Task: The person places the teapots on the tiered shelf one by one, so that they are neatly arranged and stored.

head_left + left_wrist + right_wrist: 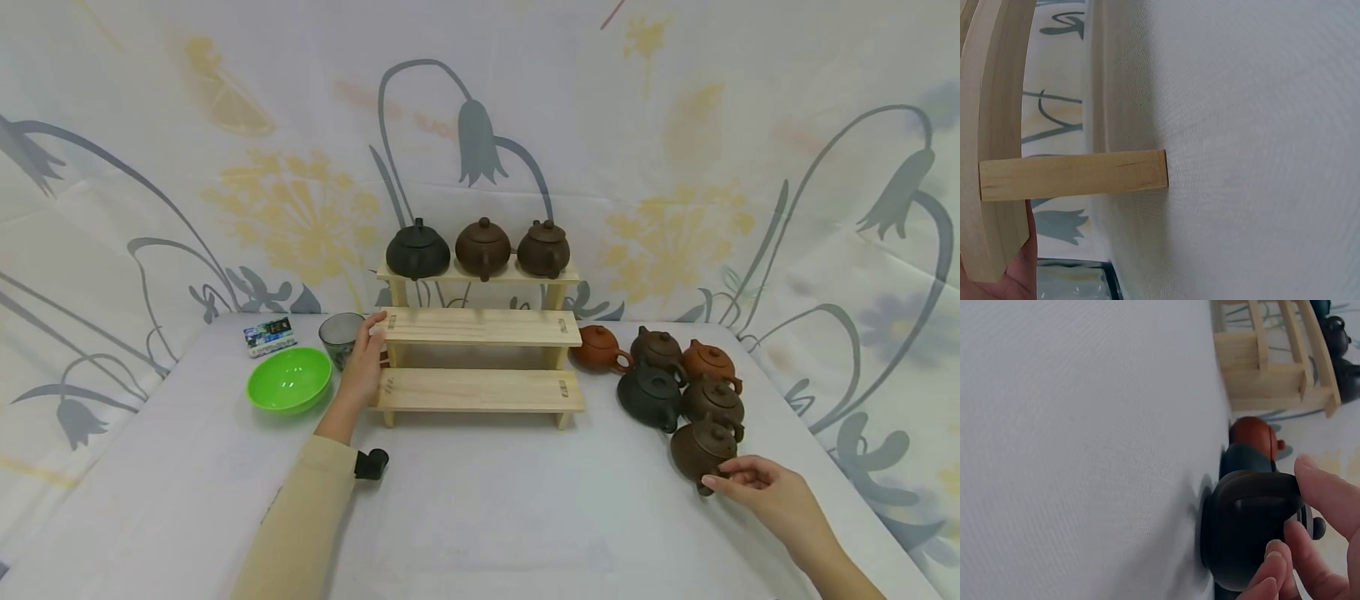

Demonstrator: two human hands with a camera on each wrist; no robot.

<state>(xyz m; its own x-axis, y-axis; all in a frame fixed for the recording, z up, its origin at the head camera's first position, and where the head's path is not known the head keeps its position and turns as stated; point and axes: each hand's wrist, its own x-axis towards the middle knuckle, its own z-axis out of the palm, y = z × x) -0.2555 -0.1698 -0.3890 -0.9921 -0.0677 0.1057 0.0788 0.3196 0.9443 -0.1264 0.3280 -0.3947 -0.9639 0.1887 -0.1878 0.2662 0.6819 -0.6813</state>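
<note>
A three-tier wooden shelf (480,392) stands mid-table; its top tier bears a black teapot (417,250) and two dark brown ones. My left hand (360,367) grips the left end of the middle tier; in the left wrist view this hand (1013,278) is partly hidden behind the wood (997,112). On the right, my right hand (780,504) pinches the handle of the nearest brown teapot (701,450), which sits upright on the table. The right wrist view shows the hand (1322,544) with thumb and fingertips at that teapot (1247,531); its fingers partly cover it.
Behind the pinched teapot are several others, including orange-red ones (597,348) (707,361) and a black one (648,396). Left of the shelf are a green bowl (289,381), a glass cup (339,335) and a small patterned box (269,336). A patterned cloth (480,150) hangs behind.
</note>
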